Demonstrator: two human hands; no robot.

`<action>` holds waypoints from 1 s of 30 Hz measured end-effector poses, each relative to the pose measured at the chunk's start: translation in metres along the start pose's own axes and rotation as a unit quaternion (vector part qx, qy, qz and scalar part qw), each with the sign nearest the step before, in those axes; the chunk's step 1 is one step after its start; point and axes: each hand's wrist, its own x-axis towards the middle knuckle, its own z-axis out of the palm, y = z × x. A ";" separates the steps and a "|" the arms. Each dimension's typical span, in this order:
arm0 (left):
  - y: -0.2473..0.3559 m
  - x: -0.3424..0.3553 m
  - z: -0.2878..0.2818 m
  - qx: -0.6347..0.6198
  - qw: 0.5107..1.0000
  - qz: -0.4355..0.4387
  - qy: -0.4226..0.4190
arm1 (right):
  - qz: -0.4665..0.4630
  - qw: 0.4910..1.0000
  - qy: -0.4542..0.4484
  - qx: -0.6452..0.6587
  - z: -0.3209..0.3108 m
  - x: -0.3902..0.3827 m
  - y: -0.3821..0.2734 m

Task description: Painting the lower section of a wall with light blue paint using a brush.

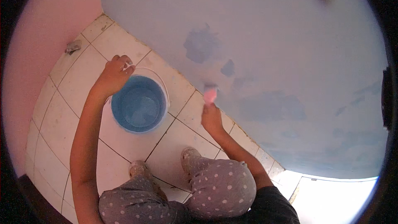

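Note:
My left hand (118, 74) is closed around the white handle (160, 77) of a bucket (117, 104). The bucket stands on the floor in front of my feet, its inside coated blue, with blue paint at the bottom. To the right, my right hand (211, 117) grips a paintbrush (210, 96) by its pink handle. The brush's dark tip meets the foot of the pale blue-grey wall (265, 54), just above the floor edge; it is somewhat blurred. Darker blue damp-looking patches (201, 45) mark the wall around and above the brush.
White floor tiles (54, 112) with dark joints lie under me. A pink wall (49, 20) rises at the left and meets the painted wall in a corner. A small crumpled grey thing (73, 46) lies by the pink wall. Bright light (327, 201) falls at the lower right.

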 end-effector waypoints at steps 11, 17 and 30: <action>-0.041 -0.033 -0.011 -0.215 0.947 -0.197 -0.136 | -0.020 0.996 0.087 -0.009 0.018 0.034 -0.043; -0.036 -0.034 -0.015 -0.300 0.915 -0.194 -0.185 | 0.060 0.997 -0.023 0.048 0.014 -0.050 0.044; 0.049 -0.036 0.027 -0.327 0.916 -0.092 -0.212 | -0.209 0.905 -0.347 -0.127 -0.069 0.032 -0.134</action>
